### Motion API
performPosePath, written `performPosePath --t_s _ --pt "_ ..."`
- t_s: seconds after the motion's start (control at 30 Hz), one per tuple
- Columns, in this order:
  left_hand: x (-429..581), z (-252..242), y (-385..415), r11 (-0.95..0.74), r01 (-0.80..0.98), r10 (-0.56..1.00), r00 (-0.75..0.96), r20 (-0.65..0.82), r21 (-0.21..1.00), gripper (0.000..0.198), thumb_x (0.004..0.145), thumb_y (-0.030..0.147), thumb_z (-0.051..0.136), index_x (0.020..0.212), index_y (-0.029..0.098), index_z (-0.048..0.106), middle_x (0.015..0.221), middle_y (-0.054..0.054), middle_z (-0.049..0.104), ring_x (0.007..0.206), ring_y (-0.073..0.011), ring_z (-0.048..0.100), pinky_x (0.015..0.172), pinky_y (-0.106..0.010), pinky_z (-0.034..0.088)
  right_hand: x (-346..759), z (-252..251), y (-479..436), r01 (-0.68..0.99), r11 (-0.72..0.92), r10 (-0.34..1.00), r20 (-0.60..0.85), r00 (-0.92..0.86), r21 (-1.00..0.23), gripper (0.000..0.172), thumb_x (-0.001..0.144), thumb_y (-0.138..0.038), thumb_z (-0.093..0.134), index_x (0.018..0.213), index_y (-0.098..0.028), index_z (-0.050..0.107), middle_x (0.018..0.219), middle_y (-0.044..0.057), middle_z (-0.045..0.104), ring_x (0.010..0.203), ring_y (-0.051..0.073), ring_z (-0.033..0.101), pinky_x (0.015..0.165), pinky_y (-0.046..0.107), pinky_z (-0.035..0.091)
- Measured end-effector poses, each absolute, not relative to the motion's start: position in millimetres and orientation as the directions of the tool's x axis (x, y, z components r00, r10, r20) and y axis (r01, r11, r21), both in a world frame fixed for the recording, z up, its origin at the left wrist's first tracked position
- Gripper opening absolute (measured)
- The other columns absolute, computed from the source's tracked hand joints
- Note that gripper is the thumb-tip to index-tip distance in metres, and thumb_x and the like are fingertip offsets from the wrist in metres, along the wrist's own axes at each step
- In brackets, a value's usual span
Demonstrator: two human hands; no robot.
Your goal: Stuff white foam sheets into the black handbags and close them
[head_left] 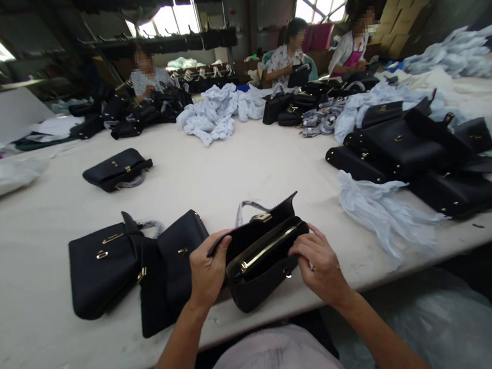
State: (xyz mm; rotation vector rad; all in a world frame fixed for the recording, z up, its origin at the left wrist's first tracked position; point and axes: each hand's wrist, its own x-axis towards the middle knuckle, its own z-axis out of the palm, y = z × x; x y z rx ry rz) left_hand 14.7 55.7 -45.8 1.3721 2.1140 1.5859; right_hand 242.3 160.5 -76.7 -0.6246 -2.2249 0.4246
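Observation:
In front of me a black handbag [255, 290] stands at the table's near edge with its flap lifted. A gold zipper runs along its top, and a gold turn lock shows on its front. My left hand [208, 268] grips the left end of the raised flap between thumb and fingers. At the bag's right end, my right hand [319, 261] has its fingers curled over the upper front edge, holding it. Left of this bag lie two more black handbags, one [102, 271] with gold fittings and another [182, 247] partly behind my left forearm.
A single black bag [117, 168] lies farther back on the pale table [244, 167]. Crumpled pale paper [373, 213] and a pile of black bags [410, 141] are at right. Across the table, several people work among bags and a paper heap [216, 112].

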Motion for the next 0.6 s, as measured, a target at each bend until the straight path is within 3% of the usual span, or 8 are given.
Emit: performPosePath --t_s 0.1,0.2,0.3,0.37,0.47,0.53,0.6 --pt "3.5 -53.1 63.4 0.193 0.528 0.662 -0.692 0.287 0.827 0.029 0.088 0.041 0.059 0.103 0.018 0.069 0.096 -0.005 0.072 0.09 -0.0221 0.067 0.088 -0.035 0.053 249.1 -77.2 155.1 0.279 0.836 0.528 0.553 -0.645 -0.472 0.03 0.08 0.002 0.041 0.068 -0.021 0.057 0.067 -0.002 0.055 0.075 0.015 0.054 0.112 0.053 0.03" --pt "8.6 -56.3 66.4 0.248 0.667 0.586 -0.68 0.44 0.702 0.047 0.086 0.029 0.062 0.13 0.016 0.051 0.124 -0.013 0.06 0.115 -0.0271 0.058 0.102 -0.045 0.045 254.7 -79.4 147.6 0.258 0.836 0.522 0.558 -0.645 -0.484 0.029 0.082 0.001 0.041 0.068 -0.02 0.055 0.068 -0.001 0.055 0.078 0.014 0.054 0.112 0.055 0.028" --pt "37.4 -56.7 59.8 0.16 0.875 0.501 -0.471 0.726 0.457 0.05 0.083 0.014 0.064 0.131 0.019 0.051 0.139 -0.016 0.046 0.13 -0.0293 0.044 0.108 -0.048 0.04 256.0 -82.5 142.3 0.257 0.825 0.542 0.574 -0.614 -0.504 0.027 0.082 0.002 0.042 0.07 -0.02 0.054 0.07 -0.001 0.057 0.082 0.015 0.055 0.112 0.057 0.027" --pt "61.3 -60.9 51.5 -0.006 0.939 0.529 -0.289 0.798 0.344 0.042 0.083 0.006 0.06 0.122 0.022 0.059 0.135 -0.013 0.049 0.125 -0.0263 0.05 0.104 -0.043 0.045 255.2 -84.9 140.7 0.259 0.82 0.552 0.586 -0.594 -0.51 0.026 0.081 0.002 0.043 0.072 -0.02 0.055 0.071 -0.001 0.058 0.084 0.016 0.055 0.111 0.057 0.027" --pt "82.4 -77.0 40.4 -0.24 0.93 0.716 -0.023 0.697 0.277 0.043 0.087 0.006 0.055 0.128 0.02 0.055 0.121 -0.011 0.062 0.11 -0.0227 0.061 0.096 -0.035 0.052 253.5 -87.7 140.2 0.268 0.815 0.564 0.595 -0.573 -0.514 0.026 0.079 0.001 0.043 0.071 -0.02 0.055 0.07 -0.001 0.056 0.085 0.016 0.054 0.111 0.058 0.027" --pt "80.4 -90.0 38.7 -0.213 0.944 0.811 0.028 0.584 0.251 0.037 0.09 0.012 0.052 0.125 0.02 0.058 0.11 -0.01 0.069 0.099 -0.0247 0.066 0.093 -0.039 0.053 252.3 -88.1 140.7 0.275 0.812 0.571 0.601 -0.56 -0.515 0.025 0.077 0.0 0.043 0.069 -0.02 0.054 0.067 -0.002 0.052 0.082 0.016 0.054 0.11 0.057 0.028" --pt "69.4 -98.5 43.3 -0.092 0.95 0.865 -0.072 0.496 0.298 0.029 0.091 0.02 0.051 0.115 0.024 0.066 0.104 -0.011 0.071 0.093 -0.0293 0.068 0.093 -0.047 0.051 250.9 -87.3 141.5 0.273 0.811 0.573 0.61 -0.547 -0.517 0.024 0.075 0.0 0.043 0.067 -0.021 0.053 0.065 -0.002 0.049 0.079 0.016 0.053 0.111 0.056 0.028"
